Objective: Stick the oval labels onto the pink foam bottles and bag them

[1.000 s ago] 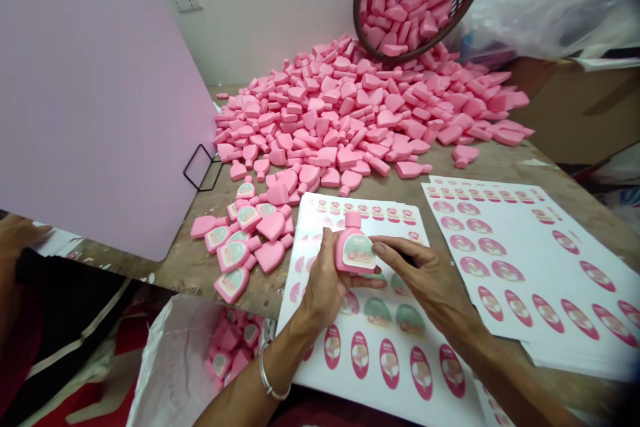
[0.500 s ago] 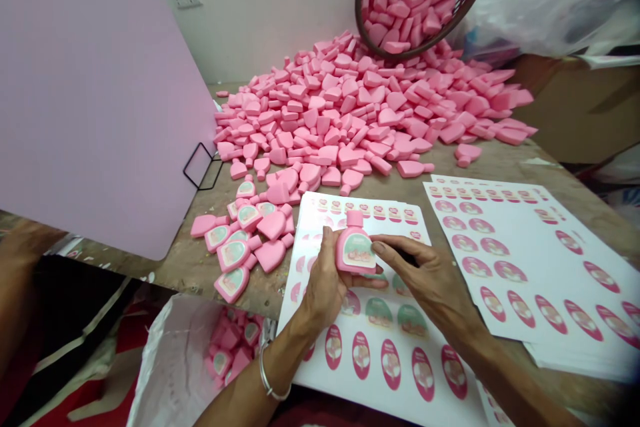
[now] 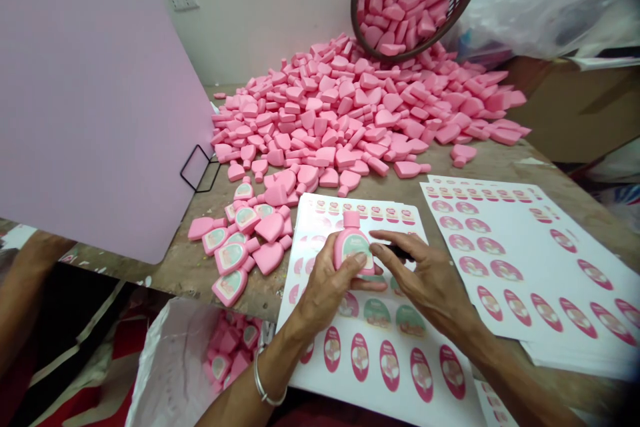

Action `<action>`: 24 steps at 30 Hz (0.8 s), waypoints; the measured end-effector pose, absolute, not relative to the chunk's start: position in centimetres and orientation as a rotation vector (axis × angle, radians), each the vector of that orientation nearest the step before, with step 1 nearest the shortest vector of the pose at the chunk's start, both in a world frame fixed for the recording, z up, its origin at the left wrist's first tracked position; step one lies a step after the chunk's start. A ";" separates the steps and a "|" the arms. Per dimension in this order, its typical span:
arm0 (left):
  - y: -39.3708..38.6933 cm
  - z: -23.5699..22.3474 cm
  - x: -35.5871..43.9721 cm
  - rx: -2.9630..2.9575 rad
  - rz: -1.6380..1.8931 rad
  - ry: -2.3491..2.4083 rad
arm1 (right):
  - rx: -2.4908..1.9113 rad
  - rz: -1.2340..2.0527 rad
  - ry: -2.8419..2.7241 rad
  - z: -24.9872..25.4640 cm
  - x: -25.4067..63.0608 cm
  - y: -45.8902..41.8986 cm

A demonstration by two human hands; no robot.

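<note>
My left hand [image 3: 320, 280] grips a small pink bottle [image 3: 351, 219] upright, its thumb pressed on the green label [image 3: 354, 244] stuck to the front. Close to the bottle's right edge are the thumb and forefinger of my right hand [image 3: 425, 273]. A thin black tool [image 3: 400, 252] is tucked in that hand, mostly hidden by the fingers, so its kind is unclear. Under both hands lies a stack of sticker sheets [image 3: 370, 380] printed with green, pink and oval labels. Several pink bottles [image 3: 233, 257], some labelled, are grouped to the left.
A large heap of pink bottles [image 3: 325, 113] covers the table's back, below a tipped brown basket [image 3: 356, 13]. More sticker sheets [image 3: 540, 280] lie right. A white sack [image 3: 165, 360] with bottles stands lower left. A pink board [image 3: 100, 113] rises left, near another person's arm [image 3: 30, 287].
My left thumb has come down onto the label's front. The right thumb and forefinger, earlier at the label's edge, are now slightly parted beside it. The other person's arm has shifted.
</note>
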State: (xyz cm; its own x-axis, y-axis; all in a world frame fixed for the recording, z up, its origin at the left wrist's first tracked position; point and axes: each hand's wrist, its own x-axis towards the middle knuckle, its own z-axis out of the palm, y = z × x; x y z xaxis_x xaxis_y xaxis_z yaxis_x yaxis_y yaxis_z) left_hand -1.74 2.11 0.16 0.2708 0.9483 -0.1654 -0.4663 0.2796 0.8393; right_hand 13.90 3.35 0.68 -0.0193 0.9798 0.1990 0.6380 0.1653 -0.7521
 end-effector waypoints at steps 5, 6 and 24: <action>1.8 0.0 -1.7 0.766 1.010 0.735 | -1.650 0.458 -1.694 0.3 14.7 4.2; 1.7 -0.1 -1.7 0.765 0.989 0.739 | -1.621 0.603 -1.666 0.5 14.4 4.4; 1.8 -0.6 -3.6 0.683 1.059 0.818 | -1.648 1.205 -1.436 -1.8 18.8 5.2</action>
